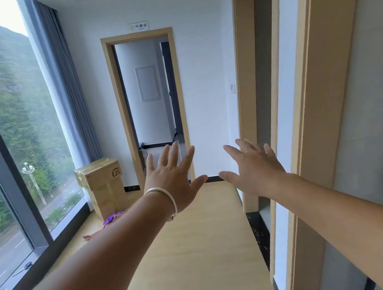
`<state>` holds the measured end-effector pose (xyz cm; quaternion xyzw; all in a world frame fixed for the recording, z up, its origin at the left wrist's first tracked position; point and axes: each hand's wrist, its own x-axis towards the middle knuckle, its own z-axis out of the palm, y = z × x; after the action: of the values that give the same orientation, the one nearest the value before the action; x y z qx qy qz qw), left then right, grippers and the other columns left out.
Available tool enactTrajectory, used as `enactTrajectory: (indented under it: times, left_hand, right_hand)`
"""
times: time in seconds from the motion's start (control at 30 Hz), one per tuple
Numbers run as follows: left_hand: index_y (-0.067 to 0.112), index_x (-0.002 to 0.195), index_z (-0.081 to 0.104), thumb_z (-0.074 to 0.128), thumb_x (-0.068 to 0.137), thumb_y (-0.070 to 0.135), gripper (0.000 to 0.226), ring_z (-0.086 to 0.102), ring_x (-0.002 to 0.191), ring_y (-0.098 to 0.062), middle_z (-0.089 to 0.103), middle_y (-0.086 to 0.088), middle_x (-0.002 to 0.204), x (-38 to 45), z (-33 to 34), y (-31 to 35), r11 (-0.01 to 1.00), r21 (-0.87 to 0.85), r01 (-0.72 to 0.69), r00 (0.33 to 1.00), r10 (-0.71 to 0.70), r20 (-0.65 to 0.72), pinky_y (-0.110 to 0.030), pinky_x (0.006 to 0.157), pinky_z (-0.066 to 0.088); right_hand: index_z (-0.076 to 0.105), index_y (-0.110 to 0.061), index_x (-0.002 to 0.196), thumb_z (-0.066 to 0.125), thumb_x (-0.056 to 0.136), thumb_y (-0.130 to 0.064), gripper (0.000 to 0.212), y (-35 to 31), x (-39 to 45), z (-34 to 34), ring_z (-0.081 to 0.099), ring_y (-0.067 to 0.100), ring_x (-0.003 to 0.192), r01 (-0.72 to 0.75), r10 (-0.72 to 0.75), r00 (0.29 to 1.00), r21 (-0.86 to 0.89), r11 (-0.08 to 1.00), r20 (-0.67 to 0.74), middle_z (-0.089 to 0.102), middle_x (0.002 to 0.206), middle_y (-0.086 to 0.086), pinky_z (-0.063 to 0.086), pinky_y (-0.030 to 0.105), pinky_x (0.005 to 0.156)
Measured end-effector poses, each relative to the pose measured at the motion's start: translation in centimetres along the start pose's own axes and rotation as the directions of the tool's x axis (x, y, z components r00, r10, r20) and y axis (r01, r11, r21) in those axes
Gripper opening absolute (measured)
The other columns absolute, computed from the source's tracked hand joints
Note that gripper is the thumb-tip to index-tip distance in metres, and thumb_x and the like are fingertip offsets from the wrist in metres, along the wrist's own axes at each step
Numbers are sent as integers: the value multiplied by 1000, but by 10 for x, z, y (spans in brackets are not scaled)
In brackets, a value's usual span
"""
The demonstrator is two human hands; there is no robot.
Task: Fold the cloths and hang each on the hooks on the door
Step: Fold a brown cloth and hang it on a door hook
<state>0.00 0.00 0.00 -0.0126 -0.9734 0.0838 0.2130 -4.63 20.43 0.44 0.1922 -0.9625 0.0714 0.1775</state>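
Both my arms stretch forward over a wooden floor in a corridor. My left hand (pixel 173 174), with a silver bangle on the wrist, has its fingers spread and holds nothing. My right hand (pixel 254 164) is likewise spread and empty, its thumb close to my left thumb. A purple cloth (pixel 112 218) lies on the floor partly hidden behind my left forearm, with a pinkish piece (pixel 90 237) beside it. No hooks show in this view.
A large window (pixel 7 152) runs along the left, with scissors (pixel 23 268) on its sill. Stacked cardboard boxes (pixel 103 185) stand in the far left corner. An open doorway (pixel 148 96) faces me; wooden door frames (pixel 321 90) line the right wall.
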Motion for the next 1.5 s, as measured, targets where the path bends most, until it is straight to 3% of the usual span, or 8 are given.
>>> enactTrajectory:
  times: [0.43,1.07,1.5]
  left_hand:
    - [37,149,-13,8,86,75,77,-10,148,-25,-9,-4,161,140,87,-71,999,22,-29,999,30,-30,-58,117,2]
    - [39,148,-14,-4,77,78,81,-3,148,-26,-4,-3,162,430,206,-66,997,51,57,997,-54,-52,-57,116,3]
    - [38,148,-12,2,83,75,77,-5,148,-25,-5,-2,162,614,301,-131,999,25,19,998,-17,-63,-58,117,2]
  right_hand:
    - [15,-32,151,38,93,-61,69,-3,151,70,7,22,147,10,-10,999,6,1000,-34,13,160,5,9,53,117]
    - [15,-30,151,37,94,-60,68,134,432,148,4,20,147,52,-51,998,42,998,-32,11,161,4,10,50,117]
    - [14,-31,151,36,95,-59,67,147,616,233,2,19,148,15,-16,1000,33,999,9,8,161,4,5,50,118]
